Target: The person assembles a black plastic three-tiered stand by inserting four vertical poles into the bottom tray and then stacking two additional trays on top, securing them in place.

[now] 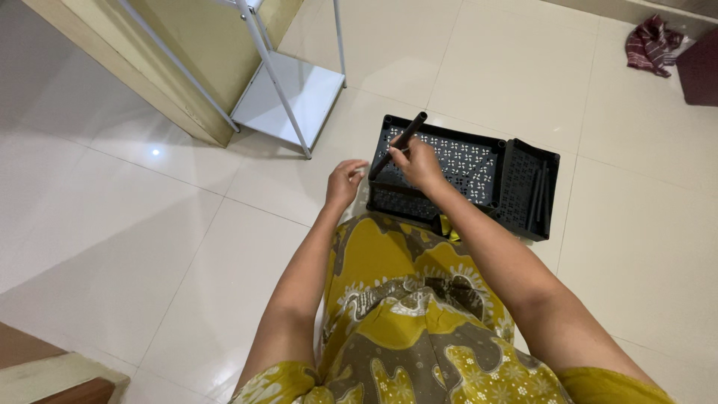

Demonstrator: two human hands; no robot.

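Rod over the black shelf tray
Your right hand (417,161) pinched the black rod (398,144), tilted toward 1 o'clock; left hand (344,182) loosely curled, empty. Tilt risked missing the tray (449,161) corner socket.

1. Your right hand (419,163) holds a rod (398,144) over the perforated tray (456,161); your left hand (344,182) sits just left of it.
2. A second tray (529,191) lies touching its right side; the shelf rack (288,93) stands behind-left.

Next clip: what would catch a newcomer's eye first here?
Mid-frame, the right hand holds a slim black plastic rod slanted over a black perforated plastic shelf tray lying on the glossy cream tiled floor. The left hand hovers curled at the tray's left edge. A white metal shelf rack stands at upper left, a crumpled maroon striped cloth at far upper right.
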